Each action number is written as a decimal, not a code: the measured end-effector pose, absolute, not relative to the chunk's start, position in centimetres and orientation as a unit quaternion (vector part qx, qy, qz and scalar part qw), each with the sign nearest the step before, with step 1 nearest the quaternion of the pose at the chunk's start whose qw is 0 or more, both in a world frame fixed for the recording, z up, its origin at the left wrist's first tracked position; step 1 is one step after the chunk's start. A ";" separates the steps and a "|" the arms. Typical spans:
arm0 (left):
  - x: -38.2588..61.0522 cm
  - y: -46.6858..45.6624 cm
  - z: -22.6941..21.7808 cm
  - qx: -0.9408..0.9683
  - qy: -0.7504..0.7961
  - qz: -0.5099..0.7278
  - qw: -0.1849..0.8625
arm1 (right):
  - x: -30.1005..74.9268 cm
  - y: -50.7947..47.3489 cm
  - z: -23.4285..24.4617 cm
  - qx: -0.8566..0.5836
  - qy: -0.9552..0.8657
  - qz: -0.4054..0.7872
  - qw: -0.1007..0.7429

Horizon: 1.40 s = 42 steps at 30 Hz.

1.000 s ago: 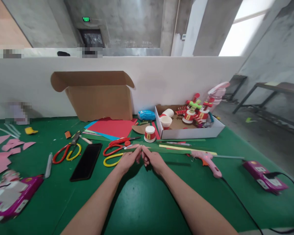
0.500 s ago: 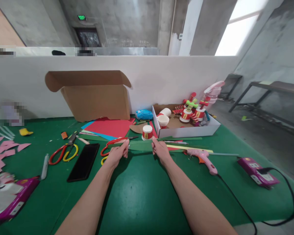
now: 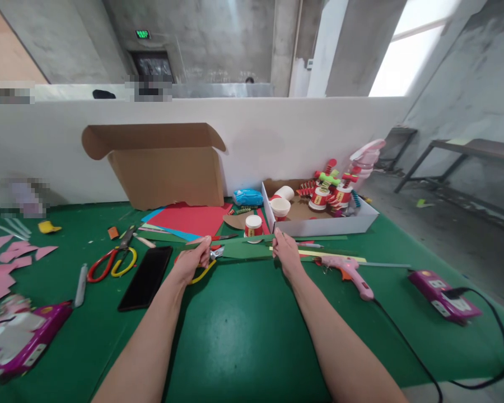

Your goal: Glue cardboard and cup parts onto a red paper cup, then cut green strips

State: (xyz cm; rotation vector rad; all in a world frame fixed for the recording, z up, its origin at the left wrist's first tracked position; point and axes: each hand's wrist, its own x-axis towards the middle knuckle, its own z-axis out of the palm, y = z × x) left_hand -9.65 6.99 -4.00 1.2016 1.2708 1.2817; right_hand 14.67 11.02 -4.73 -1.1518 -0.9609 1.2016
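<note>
A long strip of green paper (image 3: 246,249) stretches between my two hands, just in front of a red and white paper cup (image 3: 253,225). My left hand (image 3: 195,259) is closed, pinching the strip toward its left end. Under and beside that hand lie scissors with a yellow handle loop (image 3: 204,272), partly hidden by the fingers. My right hand (image 3: 286,253) pinches the strip's other side between thumb and fingers. Close to the right hand are a pale yellow strip (image 3: 331,255) and a pink glue gun (image 3: 348,268) with a glue stick in its back.
A white box (image 3: 323,225) with cups and finished-looking crafts stands behind. Red paper sheets (image 3: 193,219), a phone (image 3: 146,278), more scissors (image 3: 111,263) and pink paper pieces (image 3: 0,274) lie to the left. A purple power strip (image 3: 443,296) and black cord are at right.
My hands have moved farther apart along the green strip, left hand leftward and right hand rightward. More of the scissors by my left hand shows.
</note>
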 end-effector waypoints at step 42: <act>-8.9 7.6 -3.9 0.402 0.505 0.608 0.462 | 13.0 9.9 -4.7 -0.510 -0.408 0.495 0.573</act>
